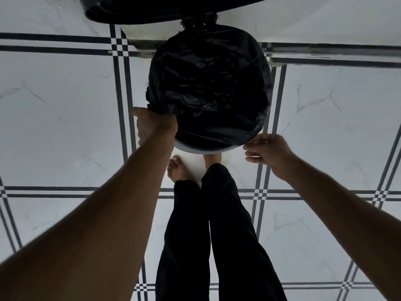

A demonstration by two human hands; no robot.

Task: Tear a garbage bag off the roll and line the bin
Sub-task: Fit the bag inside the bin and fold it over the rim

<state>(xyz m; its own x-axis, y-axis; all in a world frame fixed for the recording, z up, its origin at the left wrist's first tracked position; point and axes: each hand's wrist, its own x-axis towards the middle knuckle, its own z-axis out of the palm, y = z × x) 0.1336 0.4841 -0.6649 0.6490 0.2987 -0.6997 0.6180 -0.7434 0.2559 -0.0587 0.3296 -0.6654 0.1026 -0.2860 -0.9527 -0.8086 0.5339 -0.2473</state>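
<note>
A round bin (pixel 199 149) stands on the tiled floor right in front of my feet, seen from above. A crinkled black garbage bag (pixel 208 88) covers its whole mouth and hangs over the rim. My left hand (pixel 152 124) is at the bin's near-left edge, fingers closed on the bag's folded-over edge. My right hand (pixel 267 153) is at the near-right edge, fingers curled and touching the rim where the bag ends; whether it pinches plastic is unclear. The roll is not in view.
The bin's black lid (pixel 138 9) stands raised at the far side on a hinge (pixel 198 21). White marble floor tiles with dark striped borders (pixel 121 83) lie all around. My bare feet (pixel 178 170) and dark trousers are just below the bin.
</note>
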